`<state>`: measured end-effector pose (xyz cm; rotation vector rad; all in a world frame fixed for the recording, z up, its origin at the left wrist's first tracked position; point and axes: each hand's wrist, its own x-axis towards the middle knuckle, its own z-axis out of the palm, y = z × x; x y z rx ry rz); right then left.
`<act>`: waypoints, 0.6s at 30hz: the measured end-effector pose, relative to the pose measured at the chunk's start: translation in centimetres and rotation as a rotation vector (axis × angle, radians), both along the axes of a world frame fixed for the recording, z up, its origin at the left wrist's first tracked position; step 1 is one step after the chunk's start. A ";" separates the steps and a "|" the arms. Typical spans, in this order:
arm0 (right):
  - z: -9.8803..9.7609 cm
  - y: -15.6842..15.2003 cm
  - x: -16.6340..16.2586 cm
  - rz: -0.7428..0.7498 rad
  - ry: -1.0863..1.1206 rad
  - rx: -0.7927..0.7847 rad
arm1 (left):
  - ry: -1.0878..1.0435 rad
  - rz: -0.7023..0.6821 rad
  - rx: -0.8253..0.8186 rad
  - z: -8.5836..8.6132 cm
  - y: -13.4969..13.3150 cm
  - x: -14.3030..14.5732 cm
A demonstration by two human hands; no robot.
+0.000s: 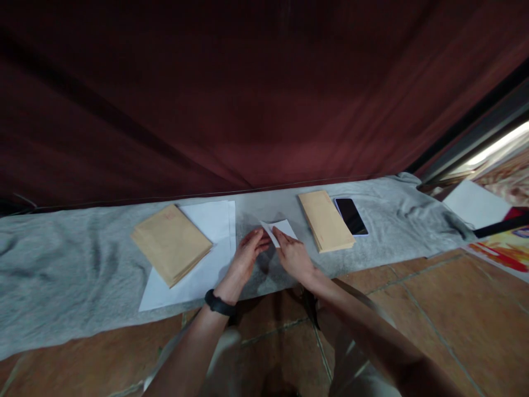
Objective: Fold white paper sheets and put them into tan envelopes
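A small folded white paper (280,229) lies on the grey cloth (61,275) in front of me. My left hand (247,256), with a black band on the wrist, pinches the paper's left edge with curled fingers. My right hand (292,255) presses on its right side, fingers closed on it. To the left a stack of brown envelopes (171,243) rests on white sheets (215,231). A second stack of brown envelopes (325,220) lies to the right of my hands.
A black phone (351,216) lies face up beside the right envelope stack. A dark red curtain (248,94) hangs behind the cloth. Brown floor tiles (433,309) lie in front. A white sheet (475,204) and colourful printed material (504,248) sit at the far right.
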<state>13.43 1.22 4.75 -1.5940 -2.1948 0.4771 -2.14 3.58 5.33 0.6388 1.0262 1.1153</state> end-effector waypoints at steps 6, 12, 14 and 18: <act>1.7 1.6 0.8 -0.245 1.161 -0.177 | 0.135 0.141 -0.041 -0.4 1.0 -1.8; 1.0 1.0 0.0 -0.400 1.806 -0.462 | 0.090 0.023 -0.024 -0.8 0.4 -1.4; 0.4 0.8 0.1 -0.462 1.756 -0.527 | 0.169 0.057 0.038 -1.1 0.4 -1.3; -0.4 0.9 1.4 -0.547 1.605 -0.509 | 0.394 0.045 0.164 -1.6 1.6 -2.0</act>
